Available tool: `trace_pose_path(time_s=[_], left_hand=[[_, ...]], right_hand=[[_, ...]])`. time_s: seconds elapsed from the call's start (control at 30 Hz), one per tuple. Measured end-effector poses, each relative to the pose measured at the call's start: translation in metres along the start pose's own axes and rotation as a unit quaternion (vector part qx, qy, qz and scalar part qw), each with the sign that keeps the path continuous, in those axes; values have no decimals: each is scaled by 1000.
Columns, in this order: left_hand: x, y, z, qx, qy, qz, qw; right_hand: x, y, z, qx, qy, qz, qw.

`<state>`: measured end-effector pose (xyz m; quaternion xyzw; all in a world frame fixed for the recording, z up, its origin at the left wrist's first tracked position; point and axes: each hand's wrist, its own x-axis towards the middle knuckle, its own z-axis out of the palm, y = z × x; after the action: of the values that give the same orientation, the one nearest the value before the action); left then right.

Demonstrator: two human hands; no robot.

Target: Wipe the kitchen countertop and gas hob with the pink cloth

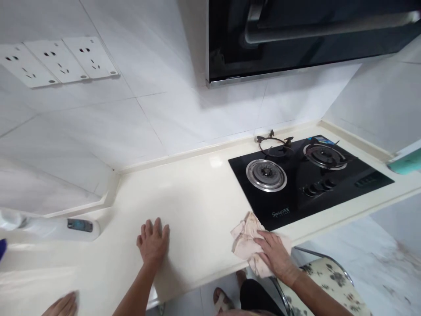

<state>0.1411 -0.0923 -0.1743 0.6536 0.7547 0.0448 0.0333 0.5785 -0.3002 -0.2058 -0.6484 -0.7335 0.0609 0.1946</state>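
The left hand lies on the table, fingers slightly apart, a broad stretch of surface separating it from the right hand, whose fingers overlie a pink cloth (clamped or not, one cannot tell) at the front edge, beside the cooktop's corner.

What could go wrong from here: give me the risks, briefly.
1. The cloth under the right hand overhangs the front edge of the counter, so it might slide off if released.
2. The loose pan support sits off the left burner, straddling the rear edge of the cooktop; a bump could tip it or scratch the glossy top.
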Motion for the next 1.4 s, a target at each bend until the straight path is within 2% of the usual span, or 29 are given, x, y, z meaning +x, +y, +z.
trace_pose_path(time_s=[0.13,0.23,0.33,0.43,0.53,0.6,0.63,0.73,0.87,0.97,1.0,1.07,1.17,1.3,1.37,1.4], left_hand=[[-14,-11,-2,-8,-23,29,999],[-46,-28,-3,-9,-41,75,996],[-84,-46,3,-9,-9,115,993],[-107,-56,10,-14,46,122,991],[-111,-55,13,-28,61,112,991],[-109,-54,11,-41,59,106,992],[-108,-53,10,-47,58,106,992],[-108,-54,8,-63,63,103,991],[-110,-57,9,-78,78,101,989],[-110,-59,11,-86,90,110,986],[-110,-60,11,-89,93,111,985],[-110,-61,11,-93,94,111,985],[-110,-61,12,-98,90,108,985],[-111,-59,14,-101,87,103,986],[-111,-59,14,-103,87,100,986],[-112,-58,14,-104,86,100,986]], right_hand=[[-21,18,-12,40,89,14,995],[-6,55,-37,22,159,93,983],[34,90,-56,-64,136,251,956],[66,96,-51,-105,124,318,934],[71,58,-25,-109,112,294,943],[60,12,-5,-101,81,232,964],[54,-15,5,-96,55,179,978],[43,-97,30,-51,-51,95,993],[55,-187,48,59,-199,-31,978],[66,-216,51,122,-238,-109,957],[67,-216,51,134,-244,-125,952],[61,-197,48,132,-251,-145,948],[39,-133,35,66,-237,-119,962],[2,-34,9,-41,-151,-46,987],[-11,-8,3,-73,-110,-38,991],[-14,-5,4,-88,-95,-34,991]])
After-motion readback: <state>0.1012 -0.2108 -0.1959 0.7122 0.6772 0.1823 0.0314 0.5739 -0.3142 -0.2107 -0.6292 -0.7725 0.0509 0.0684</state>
